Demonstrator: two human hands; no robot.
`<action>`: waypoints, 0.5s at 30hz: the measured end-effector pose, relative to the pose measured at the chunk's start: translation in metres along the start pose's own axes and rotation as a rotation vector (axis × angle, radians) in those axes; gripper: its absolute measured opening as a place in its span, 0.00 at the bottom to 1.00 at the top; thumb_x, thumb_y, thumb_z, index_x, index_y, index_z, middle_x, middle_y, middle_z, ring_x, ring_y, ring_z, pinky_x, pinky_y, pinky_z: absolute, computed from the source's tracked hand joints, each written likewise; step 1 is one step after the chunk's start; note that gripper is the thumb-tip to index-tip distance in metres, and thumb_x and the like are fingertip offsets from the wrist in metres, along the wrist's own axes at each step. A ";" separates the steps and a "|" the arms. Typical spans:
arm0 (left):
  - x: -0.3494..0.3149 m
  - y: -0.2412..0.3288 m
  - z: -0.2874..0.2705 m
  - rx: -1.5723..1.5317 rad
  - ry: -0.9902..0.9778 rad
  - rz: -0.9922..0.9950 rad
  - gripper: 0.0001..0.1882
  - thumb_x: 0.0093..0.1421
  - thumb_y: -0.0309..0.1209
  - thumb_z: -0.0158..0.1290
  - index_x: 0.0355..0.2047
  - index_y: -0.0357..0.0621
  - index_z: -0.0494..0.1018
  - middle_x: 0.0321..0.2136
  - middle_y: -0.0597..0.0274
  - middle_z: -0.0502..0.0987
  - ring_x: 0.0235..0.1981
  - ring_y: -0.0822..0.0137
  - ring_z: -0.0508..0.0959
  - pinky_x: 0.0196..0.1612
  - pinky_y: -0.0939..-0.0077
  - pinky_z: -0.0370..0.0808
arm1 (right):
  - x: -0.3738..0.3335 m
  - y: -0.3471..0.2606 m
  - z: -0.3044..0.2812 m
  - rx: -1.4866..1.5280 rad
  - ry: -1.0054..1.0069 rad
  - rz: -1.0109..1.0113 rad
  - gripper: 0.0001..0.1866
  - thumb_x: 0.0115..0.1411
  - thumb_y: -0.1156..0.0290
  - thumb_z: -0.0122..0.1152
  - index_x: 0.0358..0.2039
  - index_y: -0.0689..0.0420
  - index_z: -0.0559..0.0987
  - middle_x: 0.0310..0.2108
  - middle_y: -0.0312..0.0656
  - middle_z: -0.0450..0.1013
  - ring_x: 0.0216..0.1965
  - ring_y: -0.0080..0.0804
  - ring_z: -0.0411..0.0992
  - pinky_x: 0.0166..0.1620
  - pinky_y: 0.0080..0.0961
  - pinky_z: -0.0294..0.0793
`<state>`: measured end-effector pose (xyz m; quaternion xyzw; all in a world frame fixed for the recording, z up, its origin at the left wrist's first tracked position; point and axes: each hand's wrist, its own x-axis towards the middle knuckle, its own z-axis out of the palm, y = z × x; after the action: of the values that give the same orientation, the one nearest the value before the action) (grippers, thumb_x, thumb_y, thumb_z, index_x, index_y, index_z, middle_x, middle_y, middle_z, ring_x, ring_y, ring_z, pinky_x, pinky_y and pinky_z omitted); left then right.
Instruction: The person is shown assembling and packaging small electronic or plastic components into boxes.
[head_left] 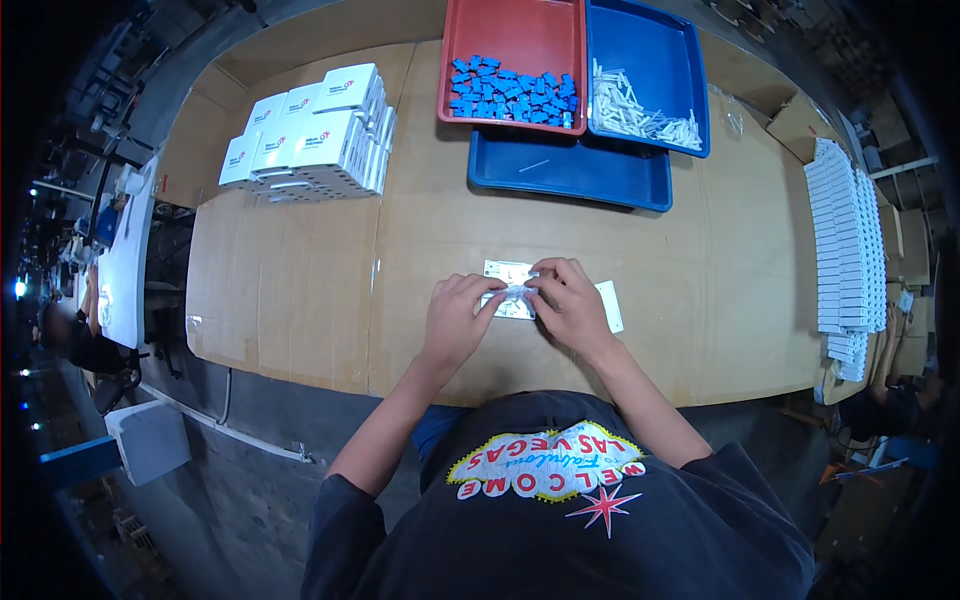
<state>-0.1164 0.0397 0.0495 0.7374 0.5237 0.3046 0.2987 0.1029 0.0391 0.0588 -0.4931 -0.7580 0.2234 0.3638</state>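
Observation:
Near the front middle of the table, my left hand and my right hand face each other with the fingertips pinched. Between them is a small shiny, clear-looking plastic piece, held at both ends; the fingers partly cover it, and its exact kind does not show. It lies over a white printed card or leaflet, whose far edge sticks out beyond my fingers. Just right of my right hand lies a flat white box or card, partly hidden by that hand.
Stacked white boxes stand at the far left. A red tray of blue parts and a blue tray of thin white sticks overlap a lower blue tray. Tall white stacks line the right edge. Other people sit at both sides.

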 end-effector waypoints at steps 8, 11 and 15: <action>0.001 -0.013 0.001 0.173 0.062 0.122 0.06 0.62 0.29 0.60 0.40 0.46 0.82 0.37 0.65 0.81 0.43 0.60 0.79 0.52 0.61 0.67 | -0.005 0.006 0.013 -0.071 -0.085 -0.018 0.06 0.58 0.73 0.68 0.36 0.57 0.81 0.37 0.39 0.76 0.41 0.42 0.74 0.43 0.38 0.73; 0.004 -0.015 -0.002 0.207 0.033 0.186 0.07 0.61 0.27 0.60 0.39 0.46 0.82 0.37 0.66 0.80 0.42 0.60 0.78 0.52 0.61 0.67 | -0.006 0.008 0.016 -0.081 -0.083 -0.028 0.06 0.58 0.73 0.68 0.36 0.57 0.81 0.37 0.39 0.76 0.41 0.41 0.74 0.43 0.38 0.72; 0.006 -0.016 -0.004 0.255 -0.015 0.253 0.07 0.60 0.27 0.60 0.40 0.46 0.82 0.38 0.65 0.80 0.42 0.60 0.78 0.52 0.61 0.68 | -0.006 0.008 0.015 -0.103 -0.091 -0.023 0.05 0.59 0.72 0.68 0.34 0.57 0.82 0.37 0.39 0.76 0.41 0.40 0.74 0.44 0.38 0.72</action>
<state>-0.1269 0.0497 0.0405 0.8315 0.4589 0.2653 0.1662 0.0980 0.0369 0.0414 -0.4917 -0.7900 0.2019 0.3056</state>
